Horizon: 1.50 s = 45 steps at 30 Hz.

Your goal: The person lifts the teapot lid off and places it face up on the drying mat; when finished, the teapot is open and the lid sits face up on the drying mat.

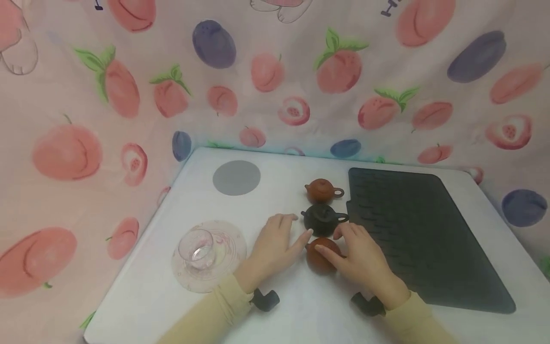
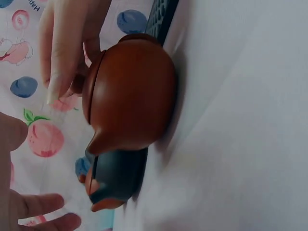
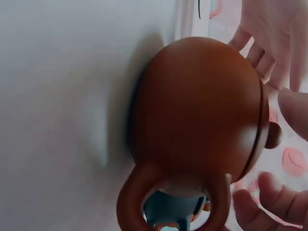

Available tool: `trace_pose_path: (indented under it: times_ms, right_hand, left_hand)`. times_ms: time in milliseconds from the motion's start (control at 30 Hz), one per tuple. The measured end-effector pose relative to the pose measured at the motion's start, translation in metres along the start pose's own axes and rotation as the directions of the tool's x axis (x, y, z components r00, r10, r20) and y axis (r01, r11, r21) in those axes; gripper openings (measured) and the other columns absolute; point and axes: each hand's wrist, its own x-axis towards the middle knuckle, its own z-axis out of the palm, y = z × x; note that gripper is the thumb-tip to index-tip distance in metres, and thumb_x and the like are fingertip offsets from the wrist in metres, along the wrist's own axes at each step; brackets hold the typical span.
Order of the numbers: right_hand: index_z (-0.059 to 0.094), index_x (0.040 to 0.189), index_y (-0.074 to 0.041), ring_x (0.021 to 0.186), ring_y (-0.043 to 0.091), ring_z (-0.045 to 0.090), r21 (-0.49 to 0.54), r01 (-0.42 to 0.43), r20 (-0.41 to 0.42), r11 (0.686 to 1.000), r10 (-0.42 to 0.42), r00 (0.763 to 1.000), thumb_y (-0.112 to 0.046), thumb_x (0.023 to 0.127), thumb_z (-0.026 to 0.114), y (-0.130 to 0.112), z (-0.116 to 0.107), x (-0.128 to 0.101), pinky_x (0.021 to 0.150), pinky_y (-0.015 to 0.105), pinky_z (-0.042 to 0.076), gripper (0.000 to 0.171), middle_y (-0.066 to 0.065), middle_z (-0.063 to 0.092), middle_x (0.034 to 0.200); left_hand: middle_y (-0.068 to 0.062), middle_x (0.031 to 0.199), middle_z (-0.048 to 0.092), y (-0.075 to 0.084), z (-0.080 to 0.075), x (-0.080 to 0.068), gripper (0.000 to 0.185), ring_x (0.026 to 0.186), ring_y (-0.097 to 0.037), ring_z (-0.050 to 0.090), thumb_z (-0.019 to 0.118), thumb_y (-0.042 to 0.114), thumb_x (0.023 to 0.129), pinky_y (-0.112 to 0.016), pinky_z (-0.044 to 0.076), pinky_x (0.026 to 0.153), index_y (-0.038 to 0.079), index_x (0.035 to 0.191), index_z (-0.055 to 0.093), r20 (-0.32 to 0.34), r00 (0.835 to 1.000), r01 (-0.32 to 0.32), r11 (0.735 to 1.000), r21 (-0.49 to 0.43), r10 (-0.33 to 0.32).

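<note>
Three small teapots stand in a row on the white table: a brown teapot at the back, a black teapot in the middle, and a rounder brown teapot in front. My right hand hovers around the front teapot, its thumb near the lid knob and its fingers spread apart above the handle side. The loop handle shows large in the right wrist view. My left hand is held with fingers extended left of the black and front teapots, near their spouts, holding nothing.
A dark ribbed tray lies to the right of the teapots. On the left, a clear glass cup stands on a round patterned mat. A grey disc lies at the back left. Fruit-printed cloth hangs behind the table.
</note>
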Motion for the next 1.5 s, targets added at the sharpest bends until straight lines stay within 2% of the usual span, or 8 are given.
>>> trace_pose_path:
  times_ms: [67, 167, 367, 633, 933, 1100, 1333, 1500]
  right_hand:
    - [0.056, 0.089, -0.015, 0.074, 0.017, 0.048, 0.005, 0.017, -0.008, 1.000, -0.017, 1.000, -0.056, 0.087, 0.077, -0.001, 0.002, 0.000, 0.062, 0.035, 0.043, 0.046, 0.000, 0.053, 0.078]
    - [0.051, 0.078, -0.019, 0.065, 0.012, 0.042, 0.007, 0.051, -0.015, 0.999, -0.051, 0.999, -0.052, 0.087, 0.080, -0.002, 0.006, 0.002, 0.056, 0.030, 0.038, 0.045, -0.006, 0.044, 0.068]
    - [0.043, 0.065, -0.023, 0.052, 0.007, 0.038, 0.021, 0.053, 0.014, 0.998, -0.053, 0.998, -0.055, 0.091, 0.073, -0.004, 0.011, 0.006, 0.050, 0.027, 0.031, 0.052, -0.011, 0.036, 0.056]
    - [0.042, 0.066, -0.023, 0.053, 0.006, 0.037, 0.062, 0.004, 0.024, 0.998, -0.006, 1.000, -0.057, 0.096, 0.066, -0.002, 0.014, -0.002, 0.050, 0.027, 0.030, 0.051, -0.010, 0.036, 0.057]
    - [0.040, 0.067, -0.025, 0.055, 0.004, 0.036, 0.108, 0.085, -0.102, 0.991, -0.074, 0.992, -0.041, 0.097, 0.073, 0.002, 0.023, -0.003, 0.050, 0.025, 0.029, 0.047, -0.013, 0.032, 0.060]
    - [0.040, 0.068, -0.026, 0.057, 0.004, 0.037, 0.150, 0.075, -0.125, 0.986, -0.057, 0.991, -0.037, 0.095, 0.076, 0.003, 0.029, -0.006, 0.050, 0.024, 0.030, 0.046, -0.014, 0.033, 0.062]
    - [0.040, 0.068, -0.027, 0.057, 0.002, 0.035, 0.163, 0.140, -0.198, 0.977, -0.106, 0.974, -0.028, 0.092, 0.080, 0.005, 0.032, -0.006, 0.049, 0.022, 0.028, 0.047, -0.016, 0.031, 0.063]
    - [0.041, 0.069, -0.028, 0.057, 0.003, 0.037, 0.186, 0.129, -0.193, 0.974, -0.092, 0.977, -0.028, 0.093, 0.079, 0.008, 0.031, -0.005, 0.050, 0.023, 0.030, 0.045, -0.016, 0.033, 0.063]
  left_hand:
    - [-0.004, 0.107, 0.059, 0.003, 0.005, -0.001, 0.058, 0.100, -0.021, 0.058, 0.040, 0.062, 0.104, -0.036, 0.049, 0.088, 0.010, 0.119, 0.059, 0.011, 1.000, 0.011, 0.998, -0.065, -0.010]
    - [0.003, 0.088, 0.055, 0.005, 0.012, -0.002, 0.049, 0.080, -0.014, 0.055, 0.040, 0.061, 0.105, -0.030, 0.047, 0.070, 0.015, 0.101, 0.057, 0.064, 0.997, 0.050, 0.991, -0.126, -0.042]
    - [0.007, 0.070, 0.051, 0.002, 0.021, -0.006, 0.039, 0.062, -0.010, 0.049, 0.041, 0.050, 0.109, -0.027, 0.041, 0.057, 0.020, 0.089, 0.055, 0.162, 0.984, 0.097, 0.979, -0.181, -0.067]
    - [0.011, 0.063, 0.045, -0.004, 0.036, -0.011, 0.047, 0.059, -0.007, 0.045, 0.035, 0.049, 0.111, -0.026, 0.036, 0.056, 0.024, 0.074, 0.051, 0.160, 0.987, 0.015, 0.981, -0.195, 0.016]
    - [0.012, 0.062, 0.046, -0.005, 0.035, -0.011, 0.050, 0.058, -0.006, 0.044, 0.035, 0.054, 0.109, -0.026, 0.035, 0.056, 0.025, 0.072, 0.052, 0.152, 0.988, 0.042, 0.971, -0.234, -0.006]
    - [0.013, 0.061, 0.044, -0.007, 0.038, -0.014, 0.052, 0.058, -0.005, 0.043, 0.034, 0.056, 0.109, -0.025, 0.034, 0.056, 0.025, 0.071, 0.051, 0.147, 0.989, 0.034, 0.971, -0.238, 0.001]
    - [0.014, 0.060, 0.044, -0.008, 0.037, -0.014, 0.052, 0.056, -0.004, 0.041, 0.035, 0.057, 0.109, -0.024, 0.034, 0.055, 0.025, 0.071, 0.051, 0.132, 0.991, 0.026, 0.965, -0.260, 0.009]
    - [0.014, 0.059, 0.045, -0.008, 0.037, -0.011, 0.053, 0.055, -0.004, 0.041, 0.034, 0.057, 0.108, -0.024, 0.034, 0.054, 0.025, 0.070, 0.051, 0.133, 0.991, 0.022, 0.961, -0.276, 0.016]
